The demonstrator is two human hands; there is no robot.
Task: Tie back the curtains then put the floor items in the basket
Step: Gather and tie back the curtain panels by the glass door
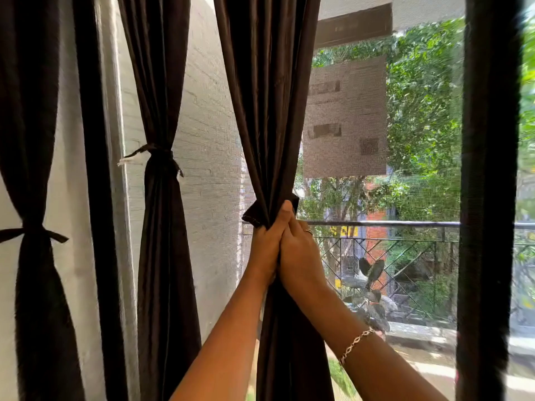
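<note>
Three dark brown curtains hang before the window. The far-left curtain point(31, 140) is cinched by a knotted tie point(34, 232). A second tie point(157, 153) gathers the middle curtain point(157, 82). The third curtain point(269, 96) is bunched at its waist, where both my hands meet. My left hand point(265, 250) grips the gathered cloth and a dark tie end point(254, 215) that sticks out to the left. My right hand point(298, 253), with a ring and bracelet, clasps the bunch from the right side. The tie's other end point(295, 201) peeks above my fingers.
A mesh window screen point(419, 111) stands behind the curtains, with a paper sheet point(344, 117) stuck on it. A dark frame post point(489, 169) runs down the right. Outside are a balcony railing point(405, 224) and trees. A white wall point(208, 125) lies left of the third curtain.
</note>
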